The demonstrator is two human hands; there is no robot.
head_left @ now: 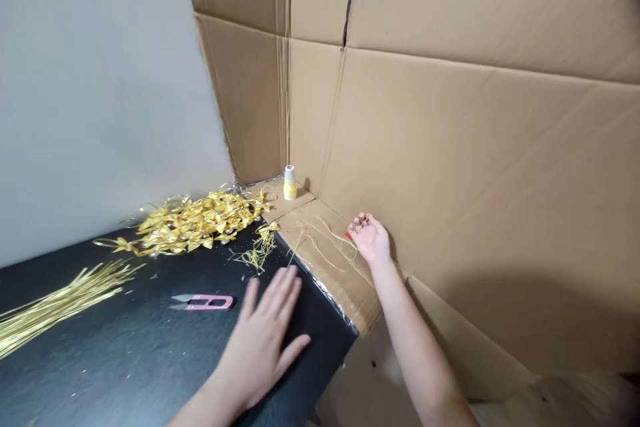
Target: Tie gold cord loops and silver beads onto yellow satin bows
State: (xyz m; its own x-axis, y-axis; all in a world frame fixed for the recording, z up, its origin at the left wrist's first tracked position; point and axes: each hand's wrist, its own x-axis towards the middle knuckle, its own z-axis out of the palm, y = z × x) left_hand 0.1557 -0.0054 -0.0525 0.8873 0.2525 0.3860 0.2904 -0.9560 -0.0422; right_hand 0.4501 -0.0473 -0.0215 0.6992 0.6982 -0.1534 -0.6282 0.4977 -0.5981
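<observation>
My left hand [267, 340] lies palm down with fingers stretched out on the black tabletop [125, 360], its fingertips near a thin yellow strand. Over the cardboard strip at the right, my right hand [370, 237] is turned up with its fingers curled in; what they hold, if anything, is too small to make out. Beside it shows a small red thing [349, 235], partly hidden. Loose yellow strands [320, 250] lie on the cardboard left of that hand. A gold bow with tangled trimmings [260, 247] sits beyond my left fingertips. Pink-handled thread snips [203, 302] rest left of my left hand.
A heap of gold ribbon bows [200, 217] lies at the back of the table. A bundle of gold ties [65, 303] is at the left. A yellow-and-white spool or small bottle [290, 183] stands in the corner. Tall cardboard walls [450, 167] enclose the back and right.
</observation>
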